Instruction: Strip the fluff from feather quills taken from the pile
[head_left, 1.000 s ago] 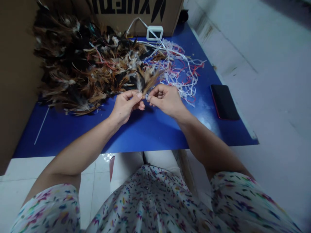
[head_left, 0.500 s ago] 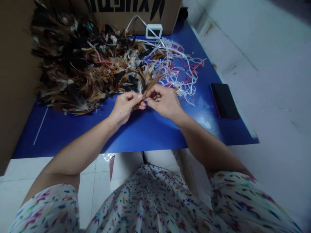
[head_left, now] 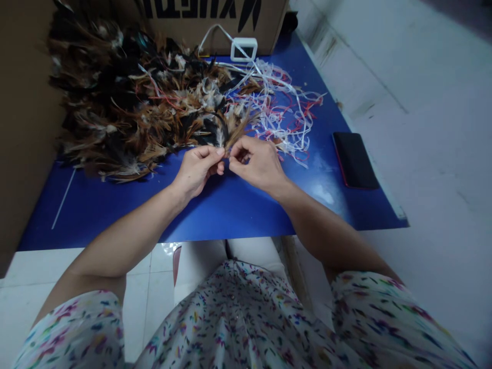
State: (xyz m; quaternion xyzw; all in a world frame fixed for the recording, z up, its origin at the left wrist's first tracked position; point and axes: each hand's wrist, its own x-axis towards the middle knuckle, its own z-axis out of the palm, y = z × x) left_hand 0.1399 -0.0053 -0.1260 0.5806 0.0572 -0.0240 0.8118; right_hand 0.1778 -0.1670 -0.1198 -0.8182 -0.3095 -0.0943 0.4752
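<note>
Between thumb and forefinger, my left hand (head_left: 199, 166) pinches the base of a small bunch of brown feathers (head_left: 236, 129), whose tips fan up and to the right. My right hand (head_left: 258, 163) is closed in a pinch just right of that base. What its fingertips hold, if anything, is too small to make out. Behind both hands lies a large pile of brown, black and whitish feathers (head_left: 130, 115), stretching to the left. A tangle of white and red strips (head_left: 284, 110) lies beyond my right hand.
The blue tabletop (head_left: 226, 215) ends close to my body. A dark phone (head_left: 355, 160) lies at its right side, by the wall. At the back, a small white device with a screen (head_left: 244, 49) stands before a cardboard box (head_left: 215, 33). Another brown cardboard surface (head_left: 23, 113) borders the left.
My right fingertips have drawn slightly apart from my left ones, and the right hand has shifted a little left and down. My left hand keeps its pinch on the feathers.
</note>
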